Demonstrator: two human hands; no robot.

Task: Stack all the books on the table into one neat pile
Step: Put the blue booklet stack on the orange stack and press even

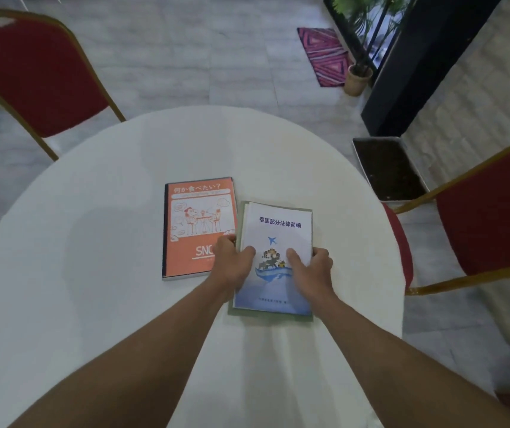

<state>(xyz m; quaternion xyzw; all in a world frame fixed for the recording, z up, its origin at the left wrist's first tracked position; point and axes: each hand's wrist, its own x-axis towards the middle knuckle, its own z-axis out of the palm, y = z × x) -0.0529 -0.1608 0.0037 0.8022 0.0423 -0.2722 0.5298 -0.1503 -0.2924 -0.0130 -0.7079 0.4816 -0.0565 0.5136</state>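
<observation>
A white and blue book (278,223) lies on top of a green book (270,316), whose edges show around it, near the middle of the round white table (93,242). My left hand (232,261) grips the top book's left edge, thumb on the cover. My right hand (312,267) grips its right edge the same way. An orange book (198,217) lies flat just to the left, its lower right corner under my left hand.
Red chairs with gold frames stand at the back left (37,78) and at the right (488,223). On the floor beyond the table are a planter tray of soil (386,168), a potted plant (355,78) and a pink patterned mat (324,54).
</observation>
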